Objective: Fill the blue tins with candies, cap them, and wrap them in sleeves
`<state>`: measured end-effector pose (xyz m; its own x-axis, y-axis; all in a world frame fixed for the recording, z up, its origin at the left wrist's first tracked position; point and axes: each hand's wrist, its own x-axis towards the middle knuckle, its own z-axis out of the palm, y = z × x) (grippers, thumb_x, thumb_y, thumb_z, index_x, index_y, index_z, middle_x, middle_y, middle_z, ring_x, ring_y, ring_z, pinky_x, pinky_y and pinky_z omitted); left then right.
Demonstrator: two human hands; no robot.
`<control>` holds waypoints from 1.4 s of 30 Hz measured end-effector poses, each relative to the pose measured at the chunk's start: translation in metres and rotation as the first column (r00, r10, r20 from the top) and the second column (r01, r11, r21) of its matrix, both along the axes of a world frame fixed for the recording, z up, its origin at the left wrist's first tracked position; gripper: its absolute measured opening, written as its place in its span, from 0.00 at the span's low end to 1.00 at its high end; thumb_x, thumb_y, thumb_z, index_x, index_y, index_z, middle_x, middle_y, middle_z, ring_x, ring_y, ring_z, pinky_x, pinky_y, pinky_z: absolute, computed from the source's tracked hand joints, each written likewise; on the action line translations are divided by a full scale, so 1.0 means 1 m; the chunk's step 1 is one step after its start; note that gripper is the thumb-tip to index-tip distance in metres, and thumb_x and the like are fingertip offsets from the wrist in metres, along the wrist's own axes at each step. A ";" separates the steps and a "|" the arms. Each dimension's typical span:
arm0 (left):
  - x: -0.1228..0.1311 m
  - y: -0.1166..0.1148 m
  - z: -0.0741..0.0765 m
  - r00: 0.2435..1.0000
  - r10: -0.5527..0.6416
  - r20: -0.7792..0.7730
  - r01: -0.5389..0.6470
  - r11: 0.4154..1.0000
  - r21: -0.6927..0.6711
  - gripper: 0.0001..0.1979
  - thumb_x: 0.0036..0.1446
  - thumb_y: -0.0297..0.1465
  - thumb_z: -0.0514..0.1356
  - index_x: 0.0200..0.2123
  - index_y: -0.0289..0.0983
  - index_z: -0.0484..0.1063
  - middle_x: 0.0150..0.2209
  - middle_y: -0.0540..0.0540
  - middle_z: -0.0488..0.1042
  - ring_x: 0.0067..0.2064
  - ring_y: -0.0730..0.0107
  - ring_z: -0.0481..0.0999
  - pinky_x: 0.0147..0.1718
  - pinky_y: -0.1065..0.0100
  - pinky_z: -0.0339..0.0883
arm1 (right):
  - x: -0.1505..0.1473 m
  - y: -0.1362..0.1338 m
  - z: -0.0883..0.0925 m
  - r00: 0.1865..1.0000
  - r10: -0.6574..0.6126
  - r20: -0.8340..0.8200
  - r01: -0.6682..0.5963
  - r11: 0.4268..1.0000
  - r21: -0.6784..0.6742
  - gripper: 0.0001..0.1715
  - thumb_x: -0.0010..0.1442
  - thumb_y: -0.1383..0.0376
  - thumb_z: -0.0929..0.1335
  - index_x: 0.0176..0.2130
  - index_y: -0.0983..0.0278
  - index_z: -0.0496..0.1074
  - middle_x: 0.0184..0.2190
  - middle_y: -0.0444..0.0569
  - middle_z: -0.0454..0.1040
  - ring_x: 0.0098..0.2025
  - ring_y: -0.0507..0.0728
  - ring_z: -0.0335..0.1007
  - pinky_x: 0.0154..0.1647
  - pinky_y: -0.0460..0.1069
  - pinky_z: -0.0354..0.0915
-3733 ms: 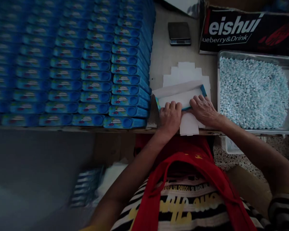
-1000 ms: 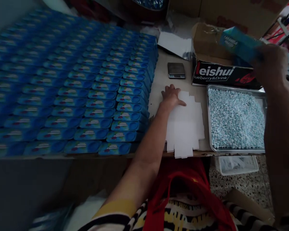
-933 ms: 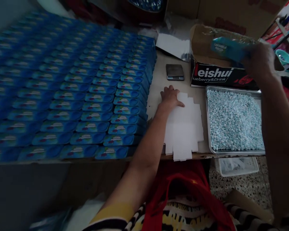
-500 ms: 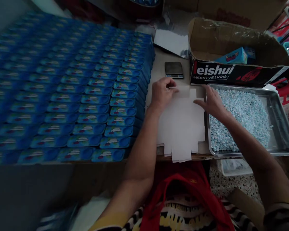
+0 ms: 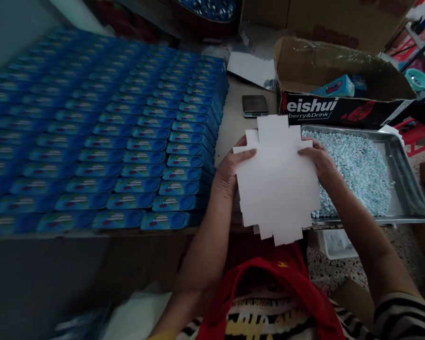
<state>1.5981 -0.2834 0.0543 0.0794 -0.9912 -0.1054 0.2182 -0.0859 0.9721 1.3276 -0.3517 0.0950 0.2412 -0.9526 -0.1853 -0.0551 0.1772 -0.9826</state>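
Between both hands is a flat white box blank (image 5: 278, 184), its tabs sticking out at the far and near ends. My left hand (image 5: 235, 160) grips its left edge, thumb on top and fingers underneath. On the opposite edge my right hand (image 5: 317, 158) holds it the same way. The blank is raised and tilted over the table's front edge; more white card shows partly beneath it, and I cannot tell how many sheets there are. To the right, a metal tray (image 5: 409, 189) holds a heap of small pale-blue pieces (image 5: 357, 170).
Rows of blue packages (image 5: 127, 156) cover the table's left side. A small digital scale (image 5: 254, 105) lies behind the blank. At the back right stands an open cardboard box (image 5: 340, 111) with blue cartons (image 5: 336, 87) inside. White sheets (image 5: 251, 68) lie behind the scale.
The white blank has come up off the table, now gripped at both side edges. My left hand moved from its far end to the left edge; my right hand closed on the right edge.
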 end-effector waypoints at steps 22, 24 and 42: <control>-0.006 0.015 -0.035 0.936 -0.132 0.326 0.116 0.991 0.071 0.22 0.50 0.35 0.59 0.48 0.40 0.81 0.60 0.43 0.74 0.67 0.50 0.71 0.71 0.52 0.63 | 0.051 0.097 0.007 0.266 -0.041 -0.963 -0.479 0.861 -0.169 0.29 0.73 0.72 0.58 0.63 0.60 0.77 0.54 0.57 0.80 0.45 0.60 0.77 0.39 0.53 0.64; -0.011 0.017 -0.035 0.938 -0.146 0.313 0.131 0.989 0.066 0.18 0.57 0.38 0.60 0.47 0.40 0.81 0.61 0.43 0.74 0.66 0.51 0.72 0.70 0.54 0.65 | 0.051 0.083 0.008 0.222 0.023 -0.975 -0.479 0.873 -0.088 0.25 0.74 0.70 0.60 0.60 0.62 0.78 0.53 0.57 0.82 0.46 0.61 0.78 0.42 0.53 0.65; -0.052 0.008 -0.038 0.911 0.318 0.263 -0.345 0.937 0.060 0.05 0.66 0.27 0.59 0.43 0.43 0.68 0.36 0.50 0.72 0.41 0.66 0.76 0.47 0.67 0.71 | 0.041 0.062 -0.017 0.512 0.035 -0.858 -0.458 0.857 -0.238 0.39 0.65 0.66 0.64 0.72 0.67 0.57 0.41 0.53 0.80 0.39 0.63 0.76 0.44 0.56 0.69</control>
<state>1.5460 -0.2757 0.0167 0.4379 -0.8881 -0.1401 0.0076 -0.1522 0.9883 1.3685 -0.2900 0.0784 0.4250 -0.9029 -0.0648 -0.8237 -0.3560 -0.4413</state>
